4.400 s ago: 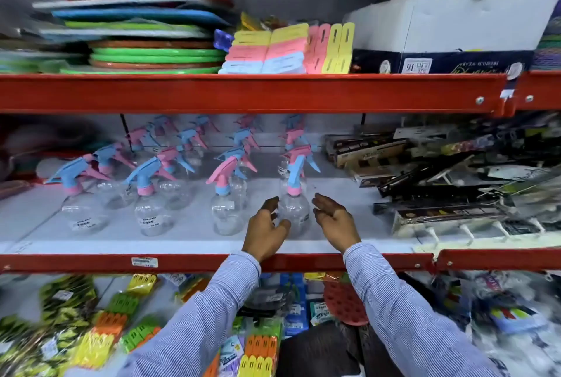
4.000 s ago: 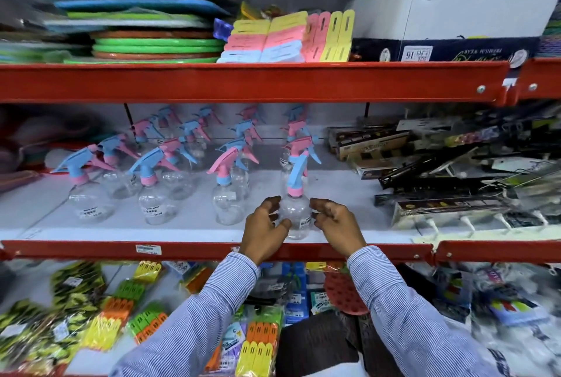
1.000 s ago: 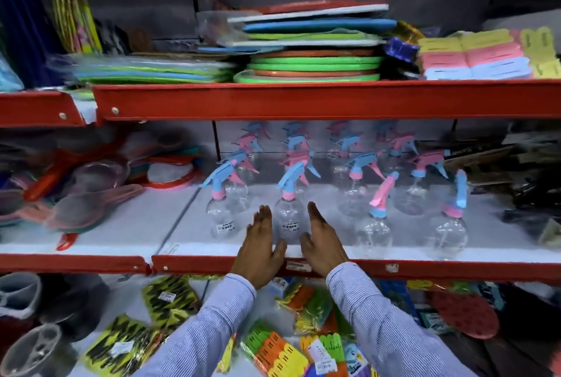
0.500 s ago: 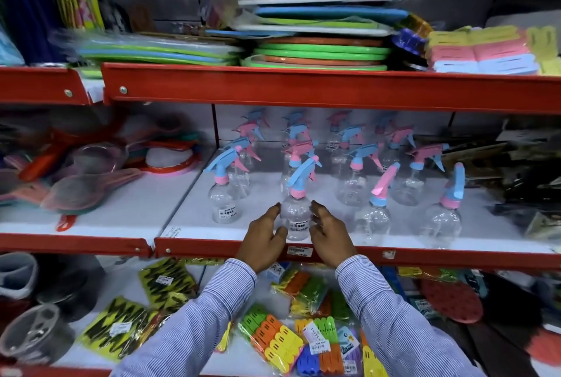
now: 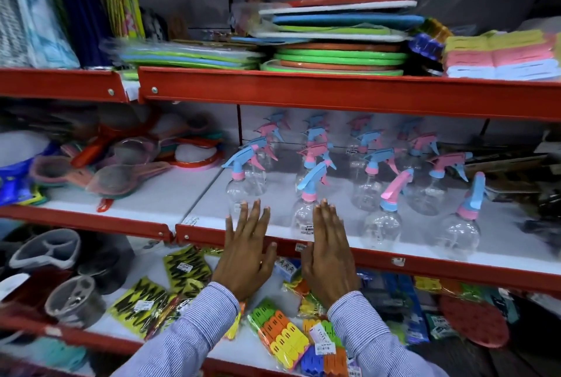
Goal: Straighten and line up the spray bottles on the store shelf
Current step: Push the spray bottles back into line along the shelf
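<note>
1. Left hand is flat and open, fingers spread, holding nothing; its fingertips reach over the red front lip of the shelf, just beside the front-left spray bottle.
2. Right hand is likewise open and empty, palm down, fingertips next to the second front bottle; contact cannot be confirmed.
3. Location: spray bottles stand on the white middle shelf, in several rows running front to back, between the strainers on the left and dark packaged goods on the right.
4. Progress, judged: all bottles are upright and roughly in columns. Nozzle headings differ. The two front-left bottles point left; the third front bottle and fourth front bottle have their heads turned more toward the camera. The front row is not evenly spaced.
5. Remaining, judged: turn heads to one heading, even out the front edge.
6. Appearance: clear round bodies, apparently empty, small labels, pink-and-blue trigger heads. Rear rows are blurred.
</note>
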